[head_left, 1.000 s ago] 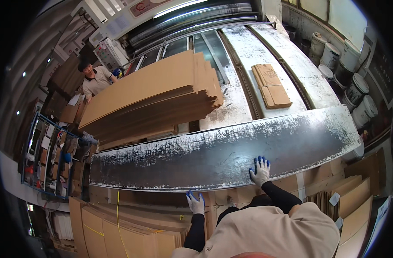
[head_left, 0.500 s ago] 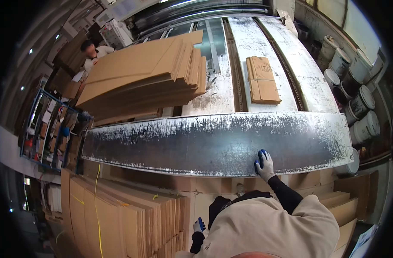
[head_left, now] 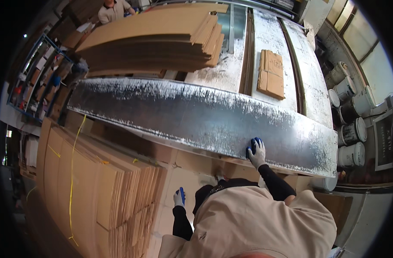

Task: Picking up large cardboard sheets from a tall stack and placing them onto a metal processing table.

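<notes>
My right hand [head_left: 256,151], in a grey glove with blue fingertips, lies on the near edge of a long dark metal plate [head_left: 175,107]. Its fingers are stretched out over the worn surface and hold nothing. My left hand [head_left: 179,197], gloved alike, hangs low beside my body with its fingers stretched out and nothing visible in it. Closest to it is a tall stack of cardboard sheets [head_left: 89,167] on the left, apart from the hand. A yellow strap [head_left: 73,172] runs over that stack.
Beyond the plate, a large pile of flat cardboard [head_left: 145,32] rests on the machine bed. A small tied cardboard bundle [head_left: 271,75] lies right of it. Several buckets [head_left: 352,131] line the right wall. Another person [head_left: 114,12] stands behind the pile. A blue-framed shelf [head_left: 37,79] is at left.
My view has turned and tilted down. My left hand has swung forward, beside the cardboard stack. My right hand stays on the metal plate's edge. The other person has moved along the pile.
</notes>
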### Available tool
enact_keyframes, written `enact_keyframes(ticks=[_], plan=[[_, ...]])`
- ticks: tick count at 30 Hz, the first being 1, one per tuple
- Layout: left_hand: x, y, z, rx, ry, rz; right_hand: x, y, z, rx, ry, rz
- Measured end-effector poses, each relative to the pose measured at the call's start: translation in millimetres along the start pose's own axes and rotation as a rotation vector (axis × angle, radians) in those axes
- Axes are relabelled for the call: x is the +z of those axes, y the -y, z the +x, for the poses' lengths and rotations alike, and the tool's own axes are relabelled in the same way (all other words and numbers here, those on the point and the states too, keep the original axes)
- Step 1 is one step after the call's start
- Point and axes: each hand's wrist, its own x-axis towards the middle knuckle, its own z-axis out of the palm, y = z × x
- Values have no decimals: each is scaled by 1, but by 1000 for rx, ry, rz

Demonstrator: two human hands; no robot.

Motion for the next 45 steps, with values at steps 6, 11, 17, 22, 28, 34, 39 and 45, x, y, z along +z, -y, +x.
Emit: enact_keyframes(ticks=[6,11,17,22,28,34,39,45], plan=[[-21,73,-8,-127,64,-34,-1,3,-4,16,119,-101],[-25,137,-18,-302,-10,-115,-3,14,-5,76,297,-209],[-17,161,-39,-360,-24,-195,-1,9,4,46,390,-268],[-15,151,-50,-216,-32,-247,3,10,0,61,430,-369],[-27,161,-52,-270,-34,-235,1,17,3,50,474,-411],[-50,165,-63,-223,-73,-224,2,29,-5,26,364,-391],[-67,149,-92,-146,-171,-227,12,25,-20,22,131,-346],[-49,166,-142,-255,-245,-270,-2,30,-19,14,101,-262]])
